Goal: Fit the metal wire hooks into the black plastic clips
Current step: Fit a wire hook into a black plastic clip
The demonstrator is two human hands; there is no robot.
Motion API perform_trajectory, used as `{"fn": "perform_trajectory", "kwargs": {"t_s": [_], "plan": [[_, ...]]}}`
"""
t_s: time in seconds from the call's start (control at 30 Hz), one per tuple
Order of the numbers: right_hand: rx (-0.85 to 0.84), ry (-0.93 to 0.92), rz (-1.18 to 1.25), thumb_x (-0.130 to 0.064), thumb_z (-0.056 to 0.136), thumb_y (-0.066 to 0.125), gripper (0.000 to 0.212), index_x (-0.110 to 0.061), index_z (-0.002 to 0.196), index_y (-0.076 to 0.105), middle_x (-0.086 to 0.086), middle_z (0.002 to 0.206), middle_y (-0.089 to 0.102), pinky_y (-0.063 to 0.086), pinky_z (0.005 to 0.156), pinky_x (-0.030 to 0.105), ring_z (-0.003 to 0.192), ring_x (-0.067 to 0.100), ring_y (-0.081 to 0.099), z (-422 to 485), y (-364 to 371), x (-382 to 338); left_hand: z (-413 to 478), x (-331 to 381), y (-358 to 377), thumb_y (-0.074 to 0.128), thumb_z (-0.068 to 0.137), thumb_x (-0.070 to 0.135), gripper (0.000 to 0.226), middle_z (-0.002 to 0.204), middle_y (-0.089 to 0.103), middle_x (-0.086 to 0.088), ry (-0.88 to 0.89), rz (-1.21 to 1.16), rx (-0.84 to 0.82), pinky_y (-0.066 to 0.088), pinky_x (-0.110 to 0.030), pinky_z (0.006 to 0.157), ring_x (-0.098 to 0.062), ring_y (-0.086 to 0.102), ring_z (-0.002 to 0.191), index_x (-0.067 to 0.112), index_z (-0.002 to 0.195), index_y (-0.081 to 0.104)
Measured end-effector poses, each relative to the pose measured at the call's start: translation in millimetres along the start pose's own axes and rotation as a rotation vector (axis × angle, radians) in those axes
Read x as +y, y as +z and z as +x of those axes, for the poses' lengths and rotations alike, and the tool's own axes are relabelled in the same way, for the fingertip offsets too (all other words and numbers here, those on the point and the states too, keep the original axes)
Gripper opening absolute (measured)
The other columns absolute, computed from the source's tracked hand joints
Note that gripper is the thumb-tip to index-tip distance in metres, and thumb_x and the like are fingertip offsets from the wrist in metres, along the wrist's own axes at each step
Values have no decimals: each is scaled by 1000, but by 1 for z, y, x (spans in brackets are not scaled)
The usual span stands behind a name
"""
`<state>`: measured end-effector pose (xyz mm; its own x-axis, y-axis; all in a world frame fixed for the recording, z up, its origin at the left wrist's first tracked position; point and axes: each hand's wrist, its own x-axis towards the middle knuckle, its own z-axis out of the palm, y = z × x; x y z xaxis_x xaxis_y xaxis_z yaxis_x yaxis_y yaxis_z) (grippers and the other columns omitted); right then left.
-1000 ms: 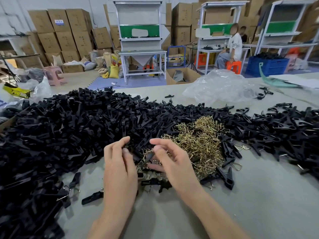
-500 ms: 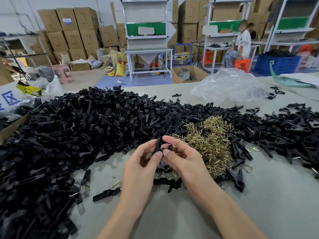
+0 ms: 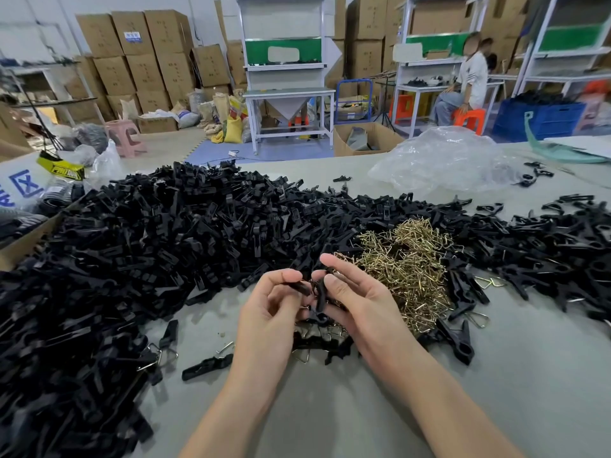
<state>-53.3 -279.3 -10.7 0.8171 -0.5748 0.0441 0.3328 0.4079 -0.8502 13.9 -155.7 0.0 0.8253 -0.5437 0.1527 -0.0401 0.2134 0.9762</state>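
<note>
Clips pile [image 3: 139, 259] lies left of hooks heap [image 3: 403, 259], seemingly touching, on table [image 3: 496, 375].

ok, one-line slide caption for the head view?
Left hand and right hand pinch black clips above the table; clip pile left, wire hook heap right.

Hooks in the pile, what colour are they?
The hooks are brassy gold; the head view shows them best.

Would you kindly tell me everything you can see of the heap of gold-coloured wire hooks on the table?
The heap of wire hooks is a loose, tangled mound of thin bent wire, shiny and brass-coloured, metal by its look. It lies on the grey table, hemmed in by black plastic clips on its far, left and right sides. The right hand covers its near-left edge; whether it touches the hooks cannot be told.
</note>
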Motion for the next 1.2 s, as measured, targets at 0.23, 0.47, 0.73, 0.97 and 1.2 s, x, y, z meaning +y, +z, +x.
{"fn": "perform_trajectory", "kwargs": {"t_s": [0.23, 0.47, 0.73, 0.97, 1.2], "plan": [[-25, -42, -66, -19, 78, 71, 40, -22, 118, 72, 8, 108, 76, 60, 82, 32, 100, 25, 74, 0, 0, 0, 2, -1, 0, 47, 101, 3, 21, 87, 70, 0, -58, -68, -2, 56, -28, 70, -17, 68, 81, 16, 100, 63], [-4, -77, -115, -19, 81, 71, 32, -26, 112, 76, 7, 111, 76, 61, 83, 34, 108, 25, 72, 1, -2, -1, -1, 4, -2, 52, 102, 9, 40, 107, 75, 10, 53, 174, 11, 53, -14, 81, -4, 71, 92, 35, 132, 49], [-19, -68, -115, -17, 82, 73, 30, -26, 110, 78, 4, 108, 77, 60, 83, 30, 107, 20, 72, 1, -2, 0, -5, 5, -1, 57, 101, 21, 22, 96, 76, 14, 45, 280, 19, 48, -9, 63, 5, 67, 81, 35, 112, 69], [6, -69, -117, -5, 91, 67, 28, -21, 113, 75, 8, 108, 77, 60, 79, 26, 103, 21, 74, -1, 0, -3, -7, 5, 1, 60, 100, 18, 21, 90, 75, 18, 74, 306, 14, 45, -7, 62, 5, 65, 73, 34, 108, 70], [6, -66, -127, -4, 94, 65, 29, -21, 115, 74, 6, 108, 77, 59, 78, 24, 101, 18, 74, -2, 1, -5, -7, 5, 1, 60, 99, 17, 21, 96, 75, 14, 91, 302, 18, 46, -6, 75, 3, 67, 92, 32, 109, 70]]}}
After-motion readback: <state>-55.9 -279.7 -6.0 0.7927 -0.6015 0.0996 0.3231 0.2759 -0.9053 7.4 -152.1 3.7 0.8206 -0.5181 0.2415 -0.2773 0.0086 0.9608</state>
